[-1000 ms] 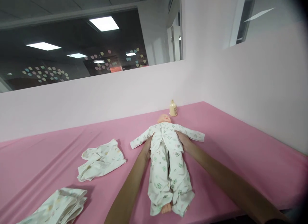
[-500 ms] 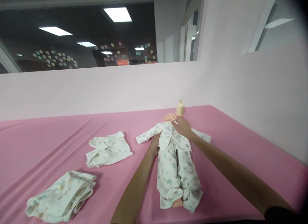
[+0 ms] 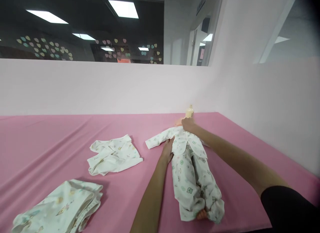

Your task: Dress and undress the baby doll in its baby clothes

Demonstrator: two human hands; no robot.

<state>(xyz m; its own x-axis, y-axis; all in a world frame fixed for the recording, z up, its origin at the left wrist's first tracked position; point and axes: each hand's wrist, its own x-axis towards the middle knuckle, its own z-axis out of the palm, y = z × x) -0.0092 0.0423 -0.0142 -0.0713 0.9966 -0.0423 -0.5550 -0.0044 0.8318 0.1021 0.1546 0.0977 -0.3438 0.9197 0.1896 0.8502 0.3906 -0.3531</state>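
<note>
A doll in white patterned pajamas [image 3: 191, 184] lies on its back on a pink-covered surface [image 3: 130, 196], its feet toward me. Its head [image 3: 178, 122] is at the far end, partly hidden behind my right hand [image 3: 189, 124]. That hand is closed at the doll's neck and head, fingertips out of sight. My left hand [image 3: 168, 151] presses against the doll's side below its outstretched sleeve [image 3: 158, 139], fingers partly tucked under the jacket. The doll's other sleeve is mostly covered by my right forearm.
A pale yellow pump bottle [image 3: 190, 111] stands behind the doll's head by the wall. To the left lie a small white printed garment [image 3: 115, 155] and a folded white printed cloth [image 3: 60, 206]. White walls [image 3: 112, 89] border the surface behind and to the right.
The doll's legs have swung to the right, so its body lies more slanted. My right hand has moved slightly toward the head. The view has shifted a little.
</note>
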